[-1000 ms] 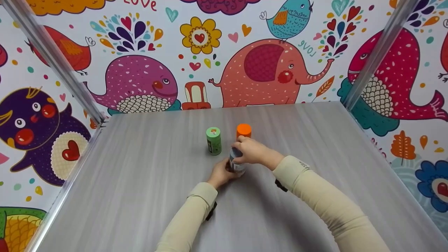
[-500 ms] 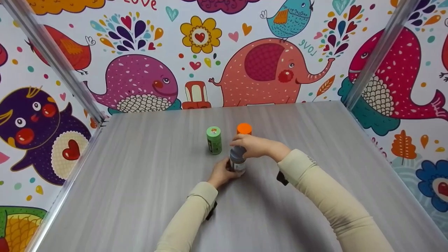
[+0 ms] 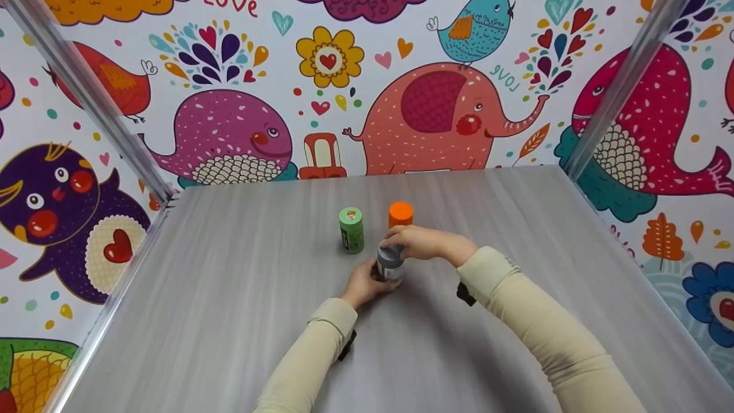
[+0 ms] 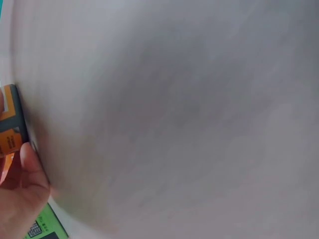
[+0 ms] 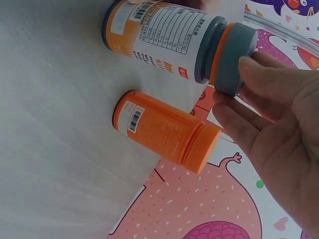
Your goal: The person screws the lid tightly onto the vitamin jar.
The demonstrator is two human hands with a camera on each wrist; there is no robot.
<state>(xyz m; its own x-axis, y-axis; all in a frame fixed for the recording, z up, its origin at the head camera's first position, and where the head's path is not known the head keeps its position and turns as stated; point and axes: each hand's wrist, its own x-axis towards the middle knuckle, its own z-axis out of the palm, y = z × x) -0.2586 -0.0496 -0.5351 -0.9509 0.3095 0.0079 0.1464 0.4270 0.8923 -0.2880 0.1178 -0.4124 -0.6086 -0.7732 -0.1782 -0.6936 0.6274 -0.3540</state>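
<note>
A grey supplement bottle (image 3: 391, 272) with a white and orange label stands upright on the table. My left hand (image 3: 362, 284) grips its lower body from the left; the left wrist view catches only a little of that hand (image 4: 27, 194) at its edge. From above, my right hand (image 3: 424, 242) holds the grey cap (image 5: 234, 59) between thumb and fingers, clearest in the right wrist view. An orange band shows between the cap and the bottle's neck. Just behind stands an orange bottle (image 5: 162, 127), partly covered by my right hand in the head view.
A green bottle (image 3: 352, 234) stands to the left of the grey one, behind my left hand. The grey wood-grain table (image 3: 229, 287) ends at a wall (image 3: 327, 115) printed with cartoon animals, with metal posts (image 3: 608, 86) at its back corners.
Half a second ago the right hand's fingers were raised and loosened over the cap, turned rightward; now they are lower and around it again. The left hand and the bottles have stayed put.
</note>
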